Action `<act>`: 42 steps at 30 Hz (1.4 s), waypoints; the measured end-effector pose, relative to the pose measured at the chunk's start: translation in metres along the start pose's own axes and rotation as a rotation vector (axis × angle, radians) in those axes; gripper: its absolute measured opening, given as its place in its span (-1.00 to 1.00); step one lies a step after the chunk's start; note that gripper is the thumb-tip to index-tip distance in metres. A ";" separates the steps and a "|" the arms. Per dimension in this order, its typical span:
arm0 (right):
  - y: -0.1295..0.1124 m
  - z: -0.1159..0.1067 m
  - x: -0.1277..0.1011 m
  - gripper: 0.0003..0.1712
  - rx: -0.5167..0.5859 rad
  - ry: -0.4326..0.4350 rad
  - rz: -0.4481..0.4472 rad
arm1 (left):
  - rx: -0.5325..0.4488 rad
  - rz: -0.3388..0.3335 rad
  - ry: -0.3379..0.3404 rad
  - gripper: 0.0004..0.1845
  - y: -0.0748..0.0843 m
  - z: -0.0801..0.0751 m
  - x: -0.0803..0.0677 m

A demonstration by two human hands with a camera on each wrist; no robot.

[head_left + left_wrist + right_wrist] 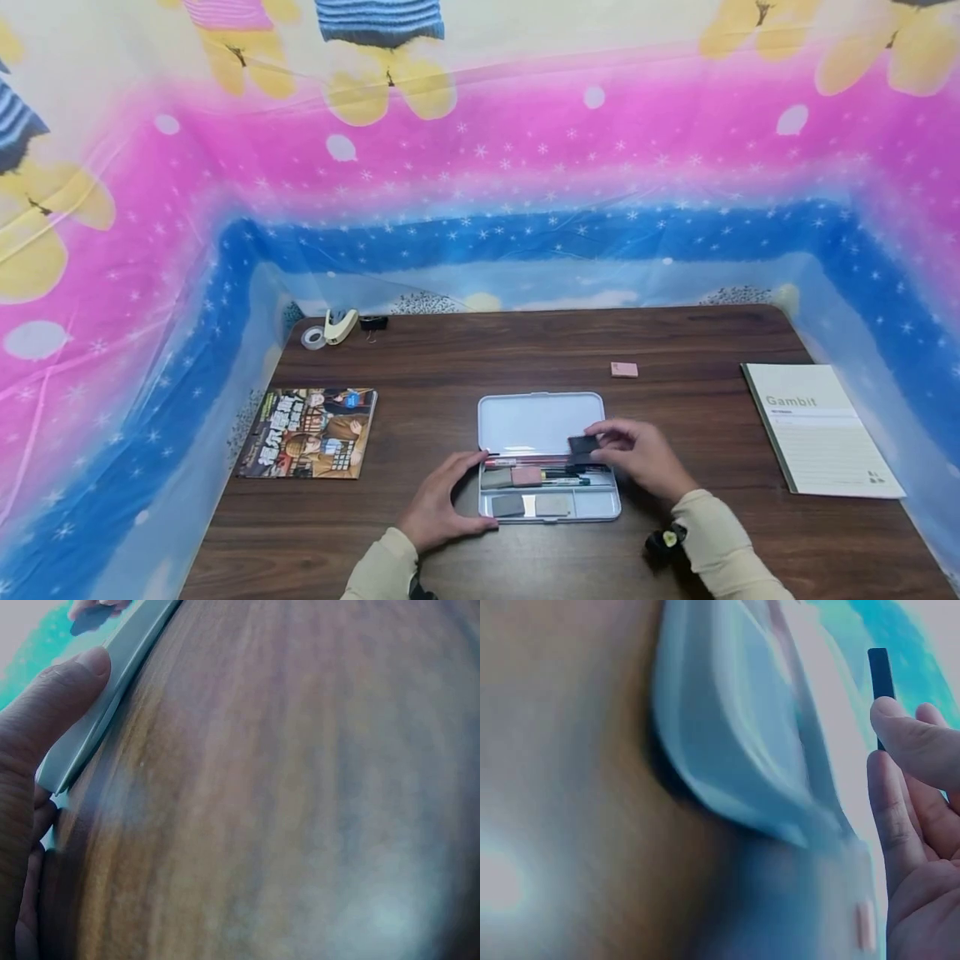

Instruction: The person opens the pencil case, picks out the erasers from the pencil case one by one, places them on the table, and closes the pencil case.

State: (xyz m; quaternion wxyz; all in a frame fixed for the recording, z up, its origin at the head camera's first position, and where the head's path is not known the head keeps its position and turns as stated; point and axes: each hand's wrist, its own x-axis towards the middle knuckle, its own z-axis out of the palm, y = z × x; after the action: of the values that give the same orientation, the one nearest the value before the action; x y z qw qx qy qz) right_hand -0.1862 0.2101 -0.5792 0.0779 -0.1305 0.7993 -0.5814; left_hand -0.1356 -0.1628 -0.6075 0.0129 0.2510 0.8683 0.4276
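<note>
A white pencil case (540, 421) lies with its lid raised at the middle of the table. My left hand (444, 502) holds its left side, the thumb at the front corner and fingers at the back; in the left wrist view the thumb (79, 679) lies along the case's edge. Above the right part of the case, my right hand (647, 457) pinches a flat black eraser (582, 445), seen edge-on in the right wrist view. Inside are pens (566, 481), a pink eraser (527, 476), a dark grey block (507, 506) and a lighter grey block (552, 505).
A comic-style booklet (311, 433) lies at the left, a notebook (825, 433) at the right. Behind the case is a small pink block (624, 370). At the back left sit a tape roll (312, 337), a cream stapler-like tool (341, 327) and a black binder clip (373, 322).
</note>
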 end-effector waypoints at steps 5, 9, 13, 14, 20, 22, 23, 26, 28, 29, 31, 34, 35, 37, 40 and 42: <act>0.014 -0.059 0.016 -0.65 -0.123 0.201 0.004 | -0.005 -0.017 -0.017 0.06 0.002 -0.001 -0.001; 0.030 -0.104 0.032 -0.69 -0.309 0.316 0.044 | -0.007 -0.031 -0.025 0.06 0.003 0.000 -0.002; 0.048 -0.132 0.047 -0.69 -0.424 0.343 0.093 | -0.007 -0.025 -0.025 0.06 0.002 0.001 -0.003; 0.053 -0.136 0.049 -0.69 -0.433 0.336 0.101 | -0.007 -0.018 -0.024 0.06 0.002 0.002 -0.003; 0.071 -0.141 0.058 -0.73 -0.472 0.271 0.156 | 0.004 0.042 -0.015 0.06 0.001 0.007 -0.003; 0.073 -0.140 0.059 -0.74 -0.473 0.267 0.164 | 0.005 0.052 -0.012 0.06 0.001 0.009 -0.003; 0.073 -0.139 0.059 -0.74 -0.474 0.268 0.162 | 0.003 0.051 -0.011 0.06 0.001 0.009 -0.002; 0.073 -0.138 0.060 -0.73 -0.476 0.266 0.148 | -0.005 0.031 -0.013 0.06 0.001 0.008 -0.002; 0.073 -0.139 0.062 -0.73 -0.476 0.260 0.138 | -0.014 0.006 -0.021 0.06 0.002 0.007 -0.001; 0.073 -0.139 0.062 -0.72 -0.474 0.257 0.135 | -0.017 -0.006 -0.025 0.05 0.002 0.006 -0.001; 0.073 -0.139 0.064 -0.70 -0.470 0.253 0.134 | -0.021 -0.023 -0.029 0.05 0.002 0.005 -0.001; 0.073 -0.138 0.066 -0.67 -0.464 0.256 0.132 | -0.020 -0.016 -0.021 0.06 0.002 0.004 0.000; 0.073 -0.138 0.066 -0.66 -0.461 0.259 0.130 | -0.017 -0.008 -0.015 0.06 0.002 0.004 0.000; 0.075 -0.138 0.068 -0.64 -0.454 0.254 0.121 | -0.012 0.006 -0.006 0.06 0.001 0.004 0.000; 0.076 -0.138 0.070 -0.59 -0.430 0.244 0.102 | -0.012 0.012 0.002 0.06 0.000 0.002 0.000; 0.074 -0.137 0.070 -0.56 -0.413 0.253 0.089 | -0.010 0.016 0.005 0.06 -0.001 0.000 0.000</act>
State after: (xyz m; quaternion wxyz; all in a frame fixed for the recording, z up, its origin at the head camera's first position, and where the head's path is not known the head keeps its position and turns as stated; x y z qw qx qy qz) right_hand -0.2996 0.3354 -0.6050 -0.0256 -0.0346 0.9096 -0.4133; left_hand -0.1361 -0.1627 -0.6082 0.0084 0.2567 0.8642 0.4327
